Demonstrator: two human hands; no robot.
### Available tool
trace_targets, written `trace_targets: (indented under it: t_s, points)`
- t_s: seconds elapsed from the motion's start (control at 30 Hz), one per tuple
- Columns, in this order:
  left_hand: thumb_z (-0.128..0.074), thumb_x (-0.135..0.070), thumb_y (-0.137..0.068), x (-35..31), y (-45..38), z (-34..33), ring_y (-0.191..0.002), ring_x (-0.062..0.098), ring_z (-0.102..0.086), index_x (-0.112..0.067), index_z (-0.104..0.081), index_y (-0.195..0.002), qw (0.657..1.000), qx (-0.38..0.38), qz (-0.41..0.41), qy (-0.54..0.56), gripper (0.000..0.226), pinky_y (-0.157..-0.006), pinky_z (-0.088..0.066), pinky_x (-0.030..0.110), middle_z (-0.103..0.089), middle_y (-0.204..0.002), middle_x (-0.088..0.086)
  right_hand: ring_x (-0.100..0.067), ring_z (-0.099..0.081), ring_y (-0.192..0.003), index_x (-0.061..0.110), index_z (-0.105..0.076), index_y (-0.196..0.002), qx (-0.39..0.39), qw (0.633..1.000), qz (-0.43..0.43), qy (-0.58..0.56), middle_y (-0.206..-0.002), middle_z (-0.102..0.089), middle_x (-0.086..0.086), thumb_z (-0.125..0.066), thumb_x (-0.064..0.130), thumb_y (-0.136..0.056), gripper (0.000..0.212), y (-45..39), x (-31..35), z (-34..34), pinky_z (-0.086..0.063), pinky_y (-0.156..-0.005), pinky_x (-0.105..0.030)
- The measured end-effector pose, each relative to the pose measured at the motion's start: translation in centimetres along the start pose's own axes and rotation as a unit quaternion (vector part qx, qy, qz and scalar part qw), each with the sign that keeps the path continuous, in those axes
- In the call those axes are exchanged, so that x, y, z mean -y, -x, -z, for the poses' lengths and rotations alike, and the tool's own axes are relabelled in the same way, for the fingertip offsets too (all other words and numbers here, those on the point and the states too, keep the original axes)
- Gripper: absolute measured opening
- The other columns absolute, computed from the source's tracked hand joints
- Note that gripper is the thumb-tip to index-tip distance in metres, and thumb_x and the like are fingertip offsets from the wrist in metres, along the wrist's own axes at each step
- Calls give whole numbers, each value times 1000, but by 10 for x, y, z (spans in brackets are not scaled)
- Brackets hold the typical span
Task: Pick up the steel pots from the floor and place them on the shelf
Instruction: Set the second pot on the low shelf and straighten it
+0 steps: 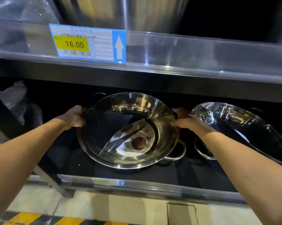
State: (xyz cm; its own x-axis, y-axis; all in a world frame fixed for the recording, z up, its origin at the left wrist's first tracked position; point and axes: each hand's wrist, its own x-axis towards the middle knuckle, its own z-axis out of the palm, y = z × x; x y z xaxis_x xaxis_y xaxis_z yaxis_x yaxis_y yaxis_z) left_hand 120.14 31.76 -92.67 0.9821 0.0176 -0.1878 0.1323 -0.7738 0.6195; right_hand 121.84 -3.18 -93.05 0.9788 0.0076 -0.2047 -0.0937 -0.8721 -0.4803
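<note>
A wide steel pot with a curved divider and a paper label inside is tilted toward me in the dark lower shelf bay. My left hand grips its left rim and my right hand grips its right rim. It appears to rest on another pot beneath, whose loop handle sticks out at the lower right. A second steel pot lies tilted just right of my right hand, partly behind my forearm.
The upper shelf edge runs right above the pots and carries a blue price tag reading 16.00. Large steel vessels stand on it. A slanted shelf post stands at lower left. Pale floor with yellow-black hazard stripes lies below.
</note>
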Motion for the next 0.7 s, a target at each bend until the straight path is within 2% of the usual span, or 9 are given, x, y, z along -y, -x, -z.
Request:
trace_targets:
  t_s: [0.13, 0.23, 0.3, 0.37, 0.43, 0.5, 0.53, 0.63, 0.7]
  points:
    - [-50, 19, -77, 0, -4, 0, -109, 46, -57, 12, -57, -111, 1000, 7, 27, -5, 34, -89, -47, 45, -60, -97, 22, -30, -37, -134, 16, -29, -143, -9, 1000, 10, -3, -147, -35, -14, -62, 5, -84, 69, -7, 1, -4, -37, -103, -32]
    - [-52, 12, -80, 5, -7, -3, -107, 42, -57, 7, -58, -108, 999, -12, 36, -5, 30, -92, -45, 44, -61, -101, 22, -29, -40, -131, 17, -27, -144, -20, 999, 19, -18, -146, -37, -13, -60, 12, -88, 65, 0, 3, -7, -36, -91, -25]
    - [-55, 4, -82, 5, -6, -4, -106, 39, -56, 1, -58, -109, 999, -27, 45, -11, 28, -96, -46, 46, -62, -107, 22, -29, -47, -126, 17, -27, -144, -60, 998, -1, -27, -142, -43, -14, -55, 22, -92, 60, 12, 4, -8, -38, -85, -24]
    - [-54, -1, -84, 7, -7, -6, -113, 38, -54, -3, -52, -122, 997, -42, 59, -7, 38, -102, -44, 47, -59, -121, 22, -32, -55, -115, 13, -37, -139, -140, 990, 0, 7, -132, -52, -18, -49, 22, -95, 47, 34, 4, -12, -43, -79, -26]
    - [-50, -6, -88, 10, -4, -11, -123, 37, -48, -9, -37, -138, 995, -51, 81, -10, 52, -108, -39, 45, -50, -136, 21, -32, -60, -102, 11, -49, -128, -202, 979, 13, 34, -116, -59, -15, -44, 24, -95, 35, 70, 11, -25, -46, -80, -30]
    - [-49, -9, -89, 12, 0, -17, -123, 38, -48, -11, -29, -142, 992, -75, 101, -10, 57, -104, -39, 42, -48, -138, 21, -27, -63, -83, 12, -55, -113, -215, 975, 38, 39, -89, -59, -6, -41, 29, -96, 28, 113, 21, -43, -52, -71, -34]
    - [-49, -11, -89, 11, 4, -19, -120, 39, -50, -9, -30, -141, 990, -87, 112, 0, 55, -100, -41, 42, -50, -136, 23, -26, -64, -82, 12, -55, -112, -203, 977, 47, 45, -87, -59, -4, -40, 32, -96, 30, 129, 25, -53, -53, -69, -36]
    - [-50, -10, -89, 9, 12, -24, -117, 40, -52, -8, -35, -139, 988, -114, 103, 2, 53, -94, -44, 42, -53, -131, 25, -25, -61, -94, 12, -49, -121, -187, 979, 44, 72, -113, -53, -5, -37, 34, -97, 34, 152, 29, -75, -48, -70, -31]
    - [-51, -9, -88, 5, 22, -24, -112, 41, -55, -3, -42, -133, 989, -113, 98, 3, 46, -89, -47, 42, -58, -123, 26, -23, -61, -93, 11, -49, -118, -200, 976, 33, 84, -118, -47, -5, -37, 31, -98, 31, 156, 31, -81, -48, -69, -29]
